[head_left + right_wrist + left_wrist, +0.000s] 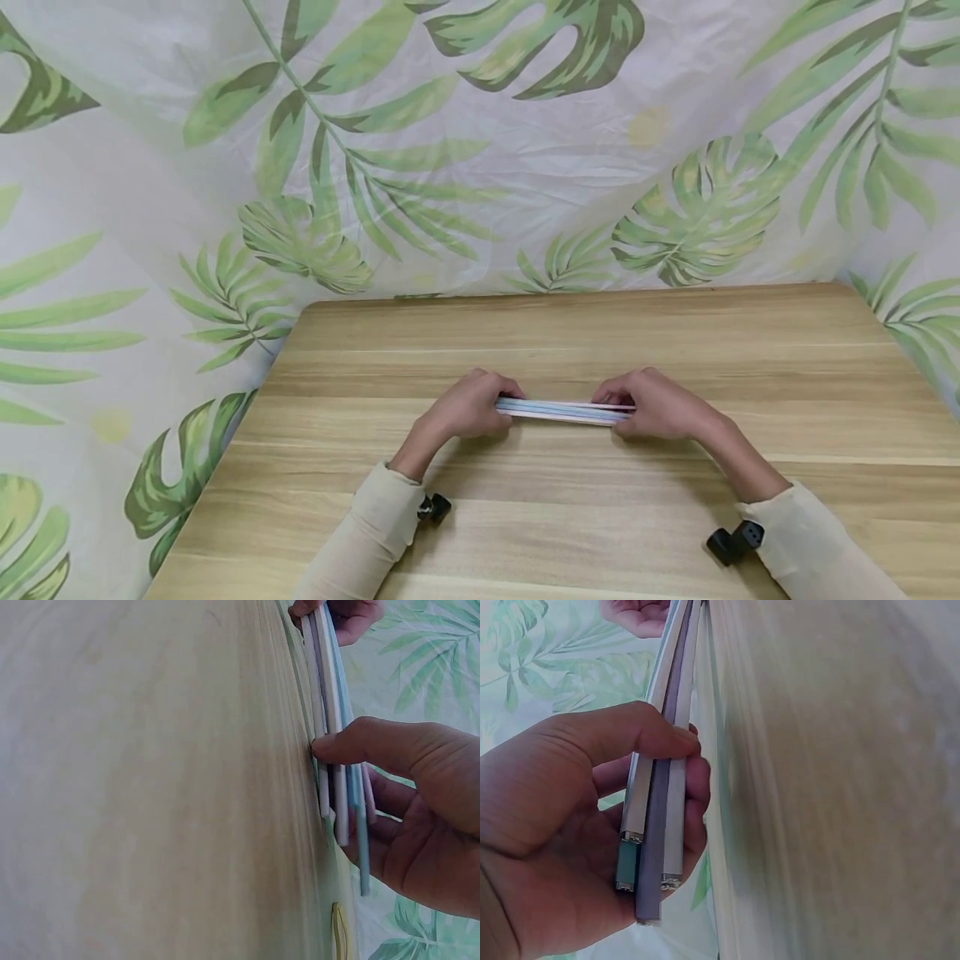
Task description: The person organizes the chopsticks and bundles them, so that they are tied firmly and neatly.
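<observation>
Several long, thin sticks (pixel 562 411) in white, pale blue, lilac and pink lie together as a bundle, held crosswise between both hands just over the table. My left hand (pixel 472 405) pinches one end, thumb on the near side and fingers behind. At the opposite end my right hand (pixel 662 406) grips the bundle the same way. In the left wrist view the lilac stick (pixel 654 847) juts out past a white stick (pixel 673 832) and a teal stick (pixel 627 862). A blue stick (pixel 364 855) reaches lowest in the right wrist view. Their exact kind cannot be told.
A wood-grain table (pixel 570 525) extends beneath the hands. Behind and beside it hangs a leaf-printed cloth (pixel 555 183). Small black devices sit at the left cuff (pixel 433 508) and the right cuff (pixel 735 542). Something yellow and thin (pixel 340 930) shows near the table edge.
</observation>
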`<state>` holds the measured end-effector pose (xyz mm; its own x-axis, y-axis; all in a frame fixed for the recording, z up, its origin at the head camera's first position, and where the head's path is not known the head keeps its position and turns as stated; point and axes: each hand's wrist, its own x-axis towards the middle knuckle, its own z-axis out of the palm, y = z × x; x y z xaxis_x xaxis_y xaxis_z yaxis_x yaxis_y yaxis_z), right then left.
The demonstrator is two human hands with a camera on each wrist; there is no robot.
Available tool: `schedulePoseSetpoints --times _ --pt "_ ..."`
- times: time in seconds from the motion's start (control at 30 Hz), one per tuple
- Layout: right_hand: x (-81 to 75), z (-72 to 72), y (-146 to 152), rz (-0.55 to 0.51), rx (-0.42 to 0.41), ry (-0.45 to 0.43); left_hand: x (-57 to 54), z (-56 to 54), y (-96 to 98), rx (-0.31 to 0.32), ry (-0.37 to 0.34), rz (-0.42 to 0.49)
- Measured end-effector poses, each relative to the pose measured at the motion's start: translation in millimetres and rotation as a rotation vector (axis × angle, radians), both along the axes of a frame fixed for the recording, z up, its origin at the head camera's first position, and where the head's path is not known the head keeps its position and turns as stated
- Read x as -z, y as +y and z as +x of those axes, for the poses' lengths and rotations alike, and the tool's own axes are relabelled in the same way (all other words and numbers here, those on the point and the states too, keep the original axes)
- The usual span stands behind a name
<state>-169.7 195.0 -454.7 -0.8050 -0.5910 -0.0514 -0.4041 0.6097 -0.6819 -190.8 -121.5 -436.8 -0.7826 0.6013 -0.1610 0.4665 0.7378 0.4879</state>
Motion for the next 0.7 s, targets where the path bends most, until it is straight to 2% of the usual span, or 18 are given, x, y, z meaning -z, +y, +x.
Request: schedulePoseSetpoints --times 0.2,0.33,0.47,0.53,0.6,0.7 --pt "-4.3 1.9 -2.4 0.029 -0.001 0.014 -1.2 0.4 1.3 -0.01 0.013 -0.005" --pt "-4.5 3.0 -2.6 0.035 0.02 0.061 -2.3 1.6 1.4 -0.035 0.045 -0.031" --pt "-3.8 3.3 -1.6 0.011 0.053 0.088 -2.4 2.3 0.5 -0.112 0.129 -0.041" --pt "-4.0 3.2 -0.7 -0.007 0.071 0.095 -2.4 2.1 -0.1 -0.162 0.164 -0.019" --pt "-4.7 2.8 -0.3 -0.025 0.081 0.104 -2.4 1.7 -0.7 -0.201 0.182 0.022" --pt "-6.3 2.2 -0.3 -0.045 0.083 0.122 -1.9 0.7 -1.2 -0.225 0.185 0.08"
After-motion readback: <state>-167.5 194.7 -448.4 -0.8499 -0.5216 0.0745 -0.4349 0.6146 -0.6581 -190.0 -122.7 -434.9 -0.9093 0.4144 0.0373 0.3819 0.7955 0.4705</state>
